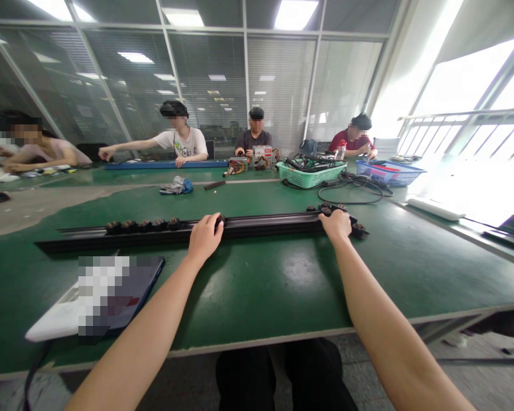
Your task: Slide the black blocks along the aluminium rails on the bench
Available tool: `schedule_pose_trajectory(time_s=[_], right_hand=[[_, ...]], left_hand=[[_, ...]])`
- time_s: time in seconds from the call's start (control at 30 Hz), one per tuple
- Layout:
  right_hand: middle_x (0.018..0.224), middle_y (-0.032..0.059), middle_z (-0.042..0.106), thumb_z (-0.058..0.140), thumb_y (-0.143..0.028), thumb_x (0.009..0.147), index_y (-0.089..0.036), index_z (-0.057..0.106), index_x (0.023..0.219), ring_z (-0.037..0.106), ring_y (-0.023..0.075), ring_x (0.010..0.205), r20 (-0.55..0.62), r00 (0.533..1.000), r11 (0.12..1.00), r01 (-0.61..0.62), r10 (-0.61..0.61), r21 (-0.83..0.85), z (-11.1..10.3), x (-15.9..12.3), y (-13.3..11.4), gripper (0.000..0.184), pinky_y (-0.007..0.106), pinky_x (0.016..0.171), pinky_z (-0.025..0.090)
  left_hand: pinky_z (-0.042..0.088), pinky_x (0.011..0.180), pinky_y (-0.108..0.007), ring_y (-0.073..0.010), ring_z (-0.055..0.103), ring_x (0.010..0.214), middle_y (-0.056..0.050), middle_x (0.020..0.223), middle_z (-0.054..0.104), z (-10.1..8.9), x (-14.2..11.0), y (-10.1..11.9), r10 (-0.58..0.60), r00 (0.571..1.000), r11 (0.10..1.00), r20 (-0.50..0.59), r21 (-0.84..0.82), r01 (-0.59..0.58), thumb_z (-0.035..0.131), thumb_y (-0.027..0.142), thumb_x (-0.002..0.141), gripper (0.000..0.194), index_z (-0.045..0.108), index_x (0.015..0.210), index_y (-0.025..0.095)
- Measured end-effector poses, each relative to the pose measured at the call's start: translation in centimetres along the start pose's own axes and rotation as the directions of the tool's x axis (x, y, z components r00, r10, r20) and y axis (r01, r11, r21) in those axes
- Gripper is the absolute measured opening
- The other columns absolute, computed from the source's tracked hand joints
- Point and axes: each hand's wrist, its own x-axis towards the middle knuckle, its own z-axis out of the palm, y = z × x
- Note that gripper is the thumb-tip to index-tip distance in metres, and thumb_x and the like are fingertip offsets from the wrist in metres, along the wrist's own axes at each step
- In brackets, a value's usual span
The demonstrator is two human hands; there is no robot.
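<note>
On the black rail, the left hand pinches a dark fitting, while the right hand curls closed over another fitting near the rail's end.

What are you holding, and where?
The left hand and right hand are on a long black rail on the green workbench: left at a dark fitting mid-rail, right over fittings near the rail's right end. Grip or rest cannot be told.

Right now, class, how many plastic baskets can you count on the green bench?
2: a green basket ahead, and a blue basket further right.
</note>
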Motion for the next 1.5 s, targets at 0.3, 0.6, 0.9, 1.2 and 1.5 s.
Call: schedule_pose_trajectory(time_s=[0.3,0.6,0.9,1.2,1.5], right_hand=[[0.142,0.0336,0.050,0.066,-0.056,0.092,-0.004,0.065,0.137,0.055,0.0416,0.134,0.008,0.996,0.996,-0.085,0.085,0.007,0.71,0.38,0.09,0.068,0.050,0.108,0.046],[0.140,0.0287,0.054,0.065,-0.045,0.096,-0.008,0.067,0.133,0.057,0.0390,0.131,-0.042,0.998,0.999,-0.037,0.038,0.006,0.31,-0.01,-0.03,0.051,0.048,0.107,0.047],[0.136,0.0267,0.058,0.059,-0.036,0.099,-0.010,0.067,0.127,0.060,0.0361,0.126,-0.092,0.996,1.000,-0.021,0.023,0.019,0.41,0.13,0.37,0.039,0.046,0.105,0.049],[0.138,0.0270,0.059,0.057,-0.033,0.101,-0.007,0.065,0.133,0.061,0.0355,0.127,-0.096,0.993,0.993,-0.063,0.072,0.097,0.65,0.50,0.65,0.042,0.041,0.103,0.051],[0.136,0.0276,0.061,0.056,-0.029,0.100,-0.005,0.064,0.134,0.063,0.0365,0.126,-0.082,0.991,0.978,-0.091,0.108,0.186,0.54,0.69,0.75,0.042,0.043,0.106,0.050]], left_hand=[[0.053,0.105,-0.043,-0.0315,0.067,0.119,-0.016,0.133,0.069,-0.07,-0.03,-0.04,0.000,1.000,1.000,0.000,-0.003,0.000,0.041,0.035,0.104,0.046,0.065,0.138,0.014],[0.053,0.104,-0.043,-0.0313,0.068,0.118,-0.016,0.132,0.070,-0.05,-0.08,0.01,0.004,1.000,1.000,-0.003,0.001,-0.004,0.041,0.035,0.105,0.046,0.065,0.138,0.014],[0.053,0.105,-0.043,-0.0304,0.068,0.119,-0.016,0.132,0.070,0.02,-0.10,-0.01,0.013,1.000,1.000,-0.011,-0.008,-0.014,0.041,0.035,0.105,0.045,0.065,0.138,0.015],[0.052,0.106,-0.043,-0.0311,0.068,0.120,-0.015,0.133,0.070,0.07,-0.07,-0.06,0.003,1.000,1.000,-0.007,-0.005,-0.003,0.042,0.035,0.105,0.045,0.064,0.138,0.016],[0.052,0.106,-0.043,-0.0306,0.068,0.120,-0.015,0.134,0.070,0.16,-0.13,-0.14,0.006,1.000,1.000,-0.014,-0.010,-0.007,0.042,0.035,0.105,0.045,0.065,0.138,0.016]])
